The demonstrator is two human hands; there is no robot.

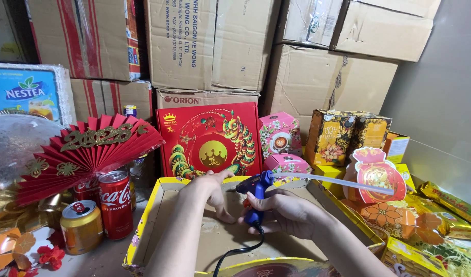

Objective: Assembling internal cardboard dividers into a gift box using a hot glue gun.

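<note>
— Gripping what, exactly?

— Right hand (284, 213) is wrapped tight around a blue glue gun (256, 197), its long axis running right to left, glue stick (338, 182) trailing right, nozzle aimed left.

— And the other?

— Left hand (212, 187), fingers loosely curled and holding nothing, presses the floor of the open yellow-rimmed box (143, 231), just beside the nozzle. It is the nearer of the 2 to the tip.

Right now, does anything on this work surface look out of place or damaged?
Nothing looks spilled or broken. The right hand holds a blue glue gun over the open cardboard tray; the left hand rests against its far wall.
</note>
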